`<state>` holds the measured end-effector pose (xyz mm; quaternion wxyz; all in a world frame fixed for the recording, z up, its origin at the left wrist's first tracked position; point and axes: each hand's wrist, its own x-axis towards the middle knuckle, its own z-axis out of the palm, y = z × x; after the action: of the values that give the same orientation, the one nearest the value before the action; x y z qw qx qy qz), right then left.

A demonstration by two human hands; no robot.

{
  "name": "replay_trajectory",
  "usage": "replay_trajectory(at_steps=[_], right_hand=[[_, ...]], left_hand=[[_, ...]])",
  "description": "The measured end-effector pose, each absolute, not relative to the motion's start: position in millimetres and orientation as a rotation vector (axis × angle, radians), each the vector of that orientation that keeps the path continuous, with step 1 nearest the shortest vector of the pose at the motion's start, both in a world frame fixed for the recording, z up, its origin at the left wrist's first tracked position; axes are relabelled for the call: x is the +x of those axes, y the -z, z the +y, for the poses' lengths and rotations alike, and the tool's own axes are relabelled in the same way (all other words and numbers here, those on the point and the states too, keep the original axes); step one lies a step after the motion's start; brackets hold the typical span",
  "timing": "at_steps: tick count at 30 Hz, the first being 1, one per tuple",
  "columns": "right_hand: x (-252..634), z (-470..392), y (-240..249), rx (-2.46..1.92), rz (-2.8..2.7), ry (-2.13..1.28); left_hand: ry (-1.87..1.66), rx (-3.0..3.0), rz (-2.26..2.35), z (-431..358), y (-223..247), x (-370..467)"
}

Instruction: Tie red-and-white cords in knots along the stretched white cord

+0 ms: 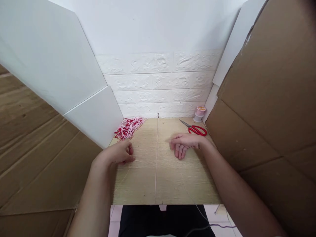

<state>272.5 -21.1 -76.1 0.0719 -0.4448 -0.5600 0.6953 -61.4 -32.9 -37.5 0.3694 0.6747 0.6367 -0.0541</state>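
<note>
A pale cord (pixel 156 154) runs straight down the middle of the wooden board, from a small nail (pixel 158 115) at the back to the front edge. Left of it is my left hand (pixel 122 153), fingers curled in a pinch, with a fine thread (pixel 126 174) trailing from below the fingertips toward the front left. My right hand (pixel 182 144) hovers right of the cord, palm partly turned inward; its foremost fingers are smeared by motion, and whether they grip anything is unclear. Another thin thread (pixel 189 194) hangs below it over the front edge.
A tangle of red, pink and white threads (pixel 129 128) lies at the back left. Red-handled scissors (pixel 195 128) rest beyond my right hand, near stacked spools (pixel 199 113). Cardboard walls (pixel 261 108) flank both sides; a white brick-patterned wall (pixel 158 80) closes the back.
</note>
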Motion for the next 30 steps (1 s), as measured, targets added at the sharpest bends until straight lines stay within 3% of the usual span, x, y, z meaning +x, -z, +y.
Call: replay_trajectory(at_steps=[10,18,22,30], right_hand=[[263,2,93,-1.183,-1.098,-1.577],[266,16,116,-1.278,-1.330,-0.817],[260,16,119,-1.278,-1.497,-0.581],[243,1,113,-1.164,-1.805,-0.496]], left_hand=[[0.064,2.010,1.559,-17,40,-46],[-0.322,2.176,1.599,5,47,-25],[-0.561,2.065,1.773,16,44,-9],[-0.800,1.321,1.507,78,57,35]])
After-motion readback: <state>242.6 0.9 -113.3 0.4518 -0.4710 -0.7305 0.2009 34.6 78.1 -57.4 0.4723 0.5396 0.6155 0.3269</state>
